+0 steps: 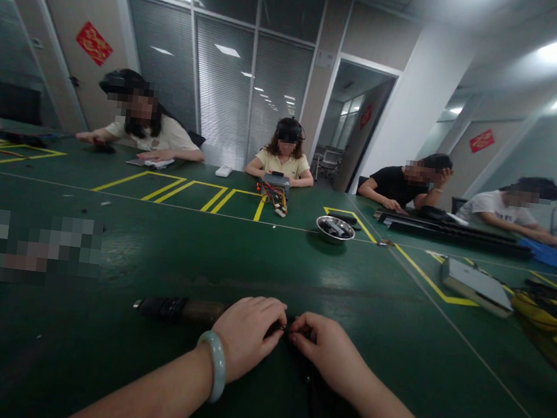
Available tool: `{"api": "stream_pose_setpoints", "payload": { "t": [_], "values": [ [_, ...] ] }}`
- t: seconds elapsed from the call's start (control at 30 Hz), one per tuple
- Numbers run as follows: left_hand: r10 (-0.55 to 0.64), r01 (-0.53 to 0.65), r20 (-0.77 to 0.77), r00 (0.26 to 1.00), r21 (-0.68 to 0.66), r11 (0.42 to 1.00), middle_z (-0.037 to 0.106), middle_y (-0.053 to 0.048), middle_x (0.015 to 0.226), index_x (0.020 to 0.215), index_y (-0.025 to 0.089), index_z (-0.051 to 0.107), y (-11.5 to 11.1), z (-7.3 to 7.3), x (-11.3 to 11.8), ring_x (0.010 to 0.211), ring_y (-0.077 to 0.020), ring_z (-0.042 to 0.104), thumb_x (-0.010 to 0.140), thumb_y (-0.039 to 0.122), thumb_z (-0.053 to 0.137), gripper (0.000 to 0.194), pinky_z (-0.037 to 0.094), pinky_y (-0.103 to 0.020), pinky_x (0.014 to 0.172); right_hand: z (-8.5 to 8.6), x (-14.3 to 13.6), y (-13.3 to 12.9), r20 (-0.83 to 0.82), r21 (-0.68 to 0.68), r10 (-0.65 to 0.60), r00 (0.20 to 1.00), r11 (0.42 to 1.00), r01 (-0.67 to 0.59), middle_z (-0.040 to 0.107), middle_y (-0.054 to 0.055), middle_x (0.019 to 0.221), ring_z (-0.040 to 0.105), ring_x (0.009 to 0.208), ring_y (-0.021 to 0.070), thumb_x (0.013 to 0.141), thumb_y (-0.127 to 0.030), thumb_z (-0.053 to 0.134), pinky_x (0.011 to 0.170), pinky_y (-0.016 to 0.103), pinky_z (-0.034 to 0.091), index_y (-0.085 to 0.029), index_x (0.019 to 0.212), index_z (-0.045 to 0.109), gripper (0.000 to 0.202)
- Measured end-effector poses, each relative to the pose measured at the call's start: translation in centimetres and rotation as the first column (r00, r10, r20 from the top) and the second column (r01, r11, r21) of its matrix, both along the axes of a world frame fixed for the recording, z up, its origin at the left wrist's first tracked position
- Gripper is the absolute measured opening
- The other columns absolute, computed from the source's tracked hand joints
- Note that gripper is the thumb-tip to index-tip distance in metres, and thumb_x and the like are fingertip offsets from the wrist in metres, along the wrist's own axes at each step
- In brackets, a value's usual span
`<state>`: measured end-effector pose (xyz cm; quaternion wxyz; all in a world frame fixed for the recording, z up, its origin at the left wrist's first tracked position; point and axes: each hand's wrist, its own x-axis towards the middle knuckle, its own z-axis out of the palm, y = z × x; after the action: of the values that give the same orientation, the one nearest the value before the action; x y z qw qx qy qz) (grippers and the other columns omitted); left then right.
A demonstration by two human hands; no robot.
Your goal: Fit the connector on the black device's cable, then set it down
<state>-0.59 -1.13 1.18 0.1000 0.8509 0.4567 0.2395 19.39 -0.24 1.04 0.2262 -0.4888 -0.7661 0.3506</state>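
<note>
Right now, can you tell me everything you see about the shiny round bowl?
The bowl is round and silvery, like metal, with a wide rim. It stands upright on the green table, beyond the left hand and right hand, beside yellow tape. Dark and grey pieces lie inside, too small to name. No hand touches it.

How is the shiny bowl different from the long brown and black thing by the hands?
The bowl is round and open, but the long brown and black thing is shaped like a stick.
The bowl is shiny silver, while the long thing is dark and dull along most of its body.
The bowl sits farther off with small things inside; the long thing is close, with the left hand at one end.
Both are at the green table.
</note>
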Motion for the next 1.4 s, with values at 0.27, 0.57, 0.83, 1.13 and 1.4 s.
{"api": "stream_pose_setpoints", "payload": {
  "t": [0.27,0.57,0.83,1.13,1.4],
  "values": [
    [-0.034,0.034,-0.002,0.999,0.014,0.999,0.063,0.002,0.111,0.091,0.023,0.059,0.1,0.0,0.0,0.106,-0.0183,0.056,0.083,0.016,0.056,0.012,0.044,-0.037,0.091,0.4,-0.2,-0.2,0.031,0.028,-0.013,0.999,1.000,0.012,0.067,0.000,0.084,0.059,0.075,0.0138,0.084,-0.023,0.056,0.065,0.022,0.039,-0.021,0.089,0.066,0.012],
    [0.024,-0.023,-0.010,1.000,0.022,0.999,0.061,-0.002,0.114,0.098,0.022,0.055,0.0,-0.1,0.1,0.106,-0.0207,0.057,0.081,0.021,0.058,0.017,0.045,-0.038,0.090,0.8,-0.5,-0.5,0.105,0.147,-0.026,0.994,0.989,0.011,0.066,0.000,0.087,0.059,0.080,0.0151,0.084,-0.023,0.056,0.069,0.024,0.040,-0.022,0.087,0.066,0.011],
    [-0.013,0.015,-0.036,0.999,0.050,0.999,0.061,-0.002,0.117,0.092,0.022,0.058,0.1,-0.3,0.0,0.107,-0.0203,0.057,0.082,0.019,0.055,0.010,0.045,-0.038,0.091,0.5,-0.2,-0.2,0.055,0.068,-0.016,0.998,0.998,0.012,0.068,0.000,0.086,0.061,0.079,0.0148,0.084,-0.024,0.055,0.069,0.024,0.041,-0.022,0.089,0.067,0.013],
    [-0.038,0.040,-0.021,0.999,0.068,0.997,0.064,-0.001,0.111,0.094,0.023,0.063,0.2,-0.4,0.0,0.105,-0.0188,0.058,0.085,0.020,0.055,0.013,0.045,-0.037,0.092,0.2,-0.6,-0.3,0.104,0.164,-0.052,0.993,0.986,0.034,0.067,0.001,0.089,0.060,0.081,0.0158,0.085,-0.025,0.056,0.071,0.024,0.040,-0.022,0.088,0.069,0.013],
    [-0.022,0.023,-0.024,0.999,0.039,0.999,0.065,0.000,0.108,0.094,0.023,0.060,0.2,-0.2,0.0,0.100,-0.0197,0.059,0.085,0.021,0.056,0.011,0.046,-0.038,0.089,0.2,-1.0,-0.5,0.073,0.155,-0.058,0.996,0.987,0.046,0.068,0.000,0.086,0.060,0.079,0.0153,0.084,-0.024,0.058,0.069,0.024,0.041,-0.022,0.086,0.068,0.011]
  ]
}}
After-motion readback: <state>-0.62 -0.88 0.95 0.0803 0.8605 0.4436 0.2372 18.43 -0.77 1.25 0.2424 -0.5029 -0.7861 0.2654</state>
